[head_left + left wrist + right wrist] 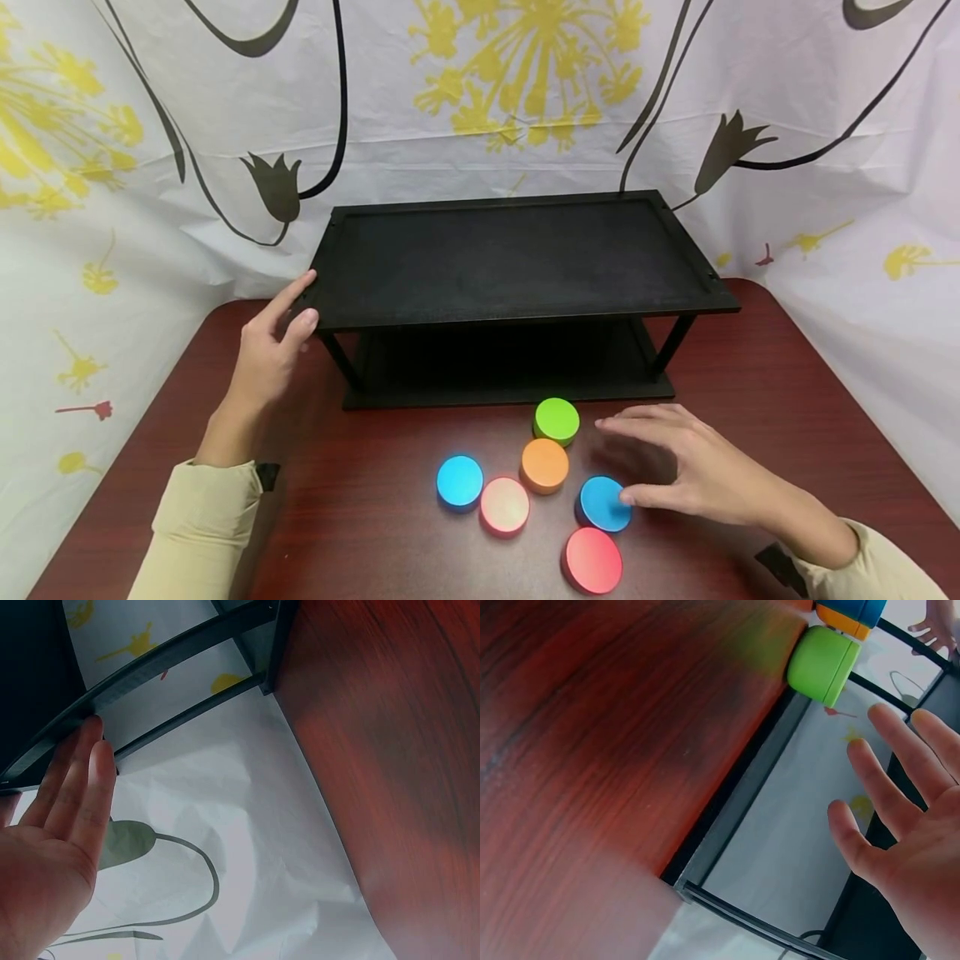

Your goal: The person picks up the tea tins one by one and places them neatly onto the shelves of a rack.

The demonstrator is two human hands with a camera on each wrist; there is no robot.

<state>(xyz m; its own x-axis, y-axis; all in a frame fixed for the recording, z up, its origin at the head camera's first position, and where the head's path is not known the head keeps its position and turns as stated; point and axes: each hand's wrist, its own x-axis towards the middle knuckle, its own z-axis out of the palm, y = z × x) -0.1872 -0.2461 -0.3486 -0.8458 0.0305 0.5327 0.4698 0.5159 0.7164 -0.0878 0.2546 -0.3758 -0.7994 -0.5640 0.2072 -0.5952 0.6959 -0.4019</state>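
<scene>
My left hand (264, 354) is at the left end of a black two-level rack (517, 258), its fingers fairly straight against the side edge and the thumb by the front corner. From the left wrist, the hand (56, 840) touches the rack's side rail (180, 649). Spread and holding nothing, my right hand (697, 467) hovers over the right-hand blue disc (602, 507); the thumb tip overlaps that disc in the head view. Its fingertips point toward a green disc (557, 421). Close by are an orange disc (544, 466) and a red disc (592, 561).
Another blue disc (459, 482) and a pale pink disc (505, 506) lie farther left on the dark red wooden table (360, 517). The rack has a lower shelf (510, 392) near the table. A white patterned sheet (480, 167) surrounds the back and sides.
</scene>
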